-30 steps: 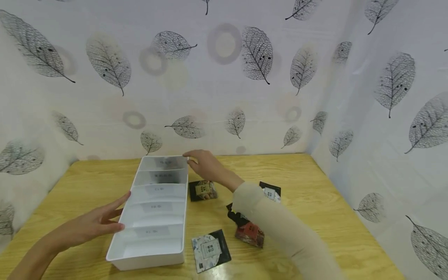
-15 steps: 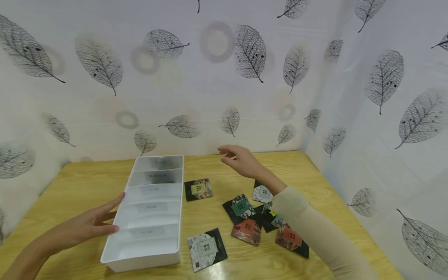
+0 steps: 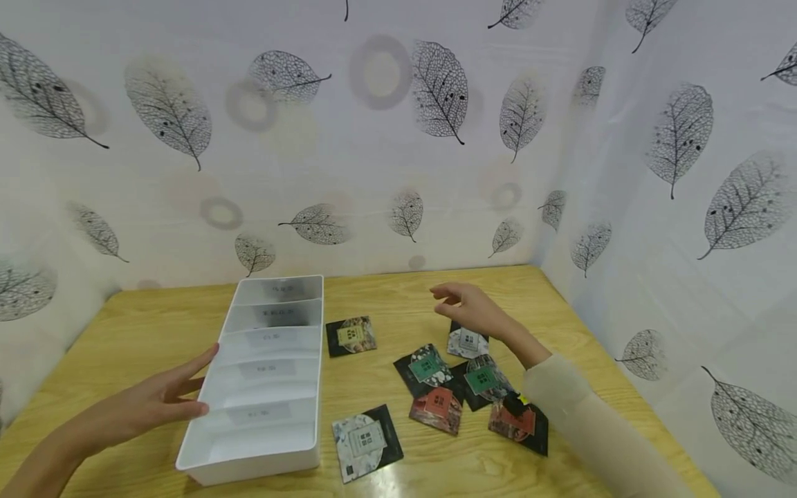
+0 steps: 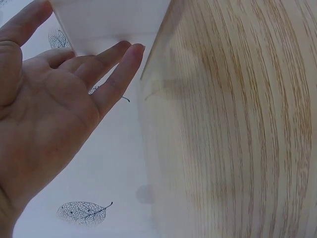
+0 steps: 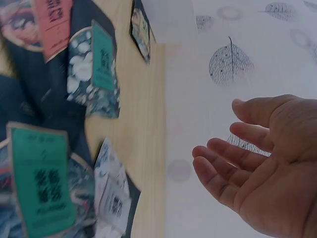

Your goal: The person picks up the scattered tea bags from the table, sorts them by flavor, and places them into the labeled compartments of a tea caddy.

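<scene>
A long white box point(image 3: 249, 468) with several labelled compartments stands left of centre in the head view. My left hand point(image 3: 149, 404) rests its thumb and fingertips along the box's left side; in the left wrist view its fingers are extended against the white wall. My right hand point(image 3: 478, 309) hovers at the back right with loosely bent fingers, nothing in it. Below it is a black-and-white sachet point(image 3: 468, 342), partly covered by the hand in the head view. Nearby lie two green-labelled sachets point(image 3: 426, 370) and a red-labelled sachet point(image 3: 437, 409).
Close to the box's right side lie a yellow-labelled sachet point(image 3: 352, 336) and a grey-labelled sachet point(image 3: 367, 443). Another red-labelled sachet point(image 3: 518, 425) lies beside my right sleeve point(image 3: 563, 391). A leaf-printed curtain point(image 3: 367, 159) borders the wooden table point(image 3: 386, 297) at the back and sides.
My right hand has left the box's far right corner and moved right, over the sachets. The left hand stays at the box's side. The head view has shifted slightly.
</scene>
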Demonstrator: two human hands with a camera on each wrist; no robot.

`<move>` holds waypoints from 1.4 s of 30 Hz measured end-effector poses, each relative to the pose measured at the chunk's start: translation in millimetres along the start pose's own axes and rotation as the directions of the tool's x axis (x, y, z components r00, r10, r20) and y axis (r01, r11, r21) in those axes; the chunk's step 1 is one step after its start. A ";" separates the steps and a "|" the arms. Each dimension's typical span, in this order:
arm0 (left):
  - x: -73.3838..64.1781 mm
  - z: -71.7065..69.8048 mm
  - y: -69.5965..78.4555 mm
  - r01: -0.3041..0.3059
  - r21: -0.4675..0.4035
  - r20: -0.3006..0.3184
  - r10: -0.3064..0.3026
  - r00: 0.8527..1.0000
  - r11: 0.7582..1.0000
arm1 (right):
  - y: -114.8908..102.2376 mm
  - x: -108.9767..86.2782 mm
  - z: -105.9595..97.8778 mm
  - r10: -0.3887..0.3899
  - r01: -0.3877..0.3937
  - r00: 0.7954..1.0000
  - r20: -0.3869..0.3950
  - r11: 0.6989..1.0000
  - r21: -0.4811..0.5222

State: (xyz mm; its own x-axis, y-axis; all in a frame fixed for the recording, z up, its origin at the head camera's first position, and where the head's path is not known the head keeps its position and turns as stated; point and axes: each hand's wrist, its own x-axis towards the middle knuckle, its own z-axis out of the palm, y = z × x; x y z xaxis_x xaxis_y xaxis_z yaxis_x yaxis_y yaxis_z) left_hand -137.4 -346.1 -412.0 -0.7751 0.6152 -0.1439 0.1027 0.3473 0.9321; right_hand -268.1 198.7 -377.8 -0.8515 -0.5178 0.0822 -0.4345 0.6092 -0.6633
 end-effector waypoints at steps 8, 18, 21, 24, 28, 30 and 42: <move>0.4 -0.7 -1.5 -0.021 -0.020 0.022 0.022 1.000 1.000 | 28.1 -25.6 -7.5 0.105 -0.105 0.994 0.014 0.994 -0.009; 0.6 -1.3 -2.3 -0.009 -0.039 0.031 0.011 0.999 0.999 | 52.5 -42.6 -3.6 0.158 -0.151 0.987 0.037 0.977 -0.150; 0.6 -1.2 -2.2 -0.007 -0.037 0.031 0.008 1.000 0.999 | 54.3 -44.9 -1.8 0.162 -0.153 0.986 0.040 0.973 -0.170; 0.1 -1.2 -1.8 0.001 -0.031 0.028 0.000 1.000 1.000 | 54.2 -46.0 -0.4 0.163 -0.153 0.986 0.037 0.970 -0.189; -0.2 -1.4 -1.3 0.014 -0.020 0.023 -0.013 1.000 1.000 | 54.4 -46.7 1.8 0.165 -0.153 0.985 0.041 0.966 -0.207; -0.3 -1.6 -1.4 0.015 -0.015 0.021 -0.014 1.000 1.000 | 55.7 -46.8 2.8 0.163 -0.148 0.985 0.050 0.964 -0.223; -0.9 -1.1 -0.6 0.035 -0.014 0.007 -0.034 0.999 0.999 | 62.2 -32.1 11.1 0.204 -0.187 0.979 0.014 0.919 -0.347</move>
State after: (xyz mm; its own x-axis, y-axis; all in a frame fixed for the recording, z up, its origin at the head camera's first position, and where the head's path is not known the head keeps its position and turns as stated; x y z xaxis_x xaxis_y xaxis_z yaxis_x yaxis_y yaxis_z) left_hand -137.5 -347.6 -412.0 -0.7736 0.6081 -0.1783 0.0672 0.3584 0.9311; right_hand -264.5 246.5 -429.9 -0.9182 -0.3907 -0.0652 -0.3421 0.8652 -0.3667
